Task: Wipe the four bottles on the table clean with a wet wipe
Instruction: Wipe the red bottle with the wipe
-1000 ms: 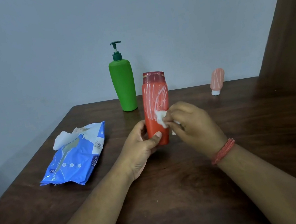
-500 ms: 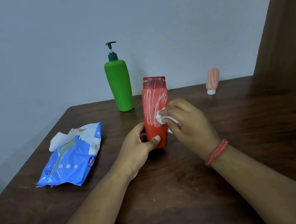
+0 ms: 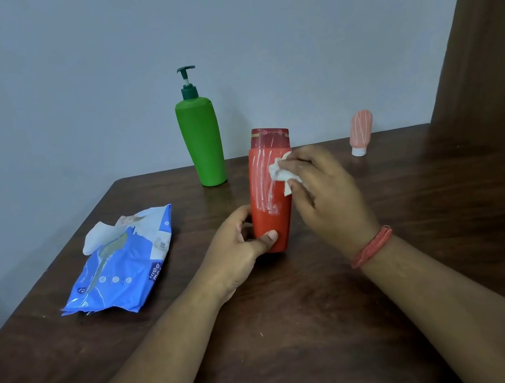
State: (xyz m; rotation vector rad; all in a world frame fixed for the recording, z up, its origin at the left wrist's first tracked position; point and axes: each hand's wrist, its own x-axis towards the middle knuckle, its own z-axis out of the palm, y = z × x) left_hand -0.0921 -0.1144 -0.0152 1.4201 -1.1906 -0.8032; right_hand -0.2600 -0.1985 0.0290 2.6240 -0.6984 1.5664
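An orange-red bottle (image 3: 268, 202) with white streaks on its upper half stands upright at the middle of the wooden table (image 3: 295, 300). My left hand (image 3: 237, 253) grips its lower part, thumb across the front. My right hand (image 3: 321, 193) presses a crumpled white wet wipe (image 3: 281, 175) against the bottle's upper right side. A tall green pump bottle (image 3: 201, 139) stands behind it near the wall. A small pink streaked tube bottle (image 3: 360, 132) stands on its white cap at the back right.
A blue pack of wet wipes (image 3: 124, 264) lies on the table's left side, with a white wipe sticking out of its opening. A grey wall runs behind the table. A brown panel (image 3: 487, 54) rises at the right.
My right hand has slid the wipe up the orange-red bottle, from its middle toward its upper part. My left hand keeps its grip low on the bottle.
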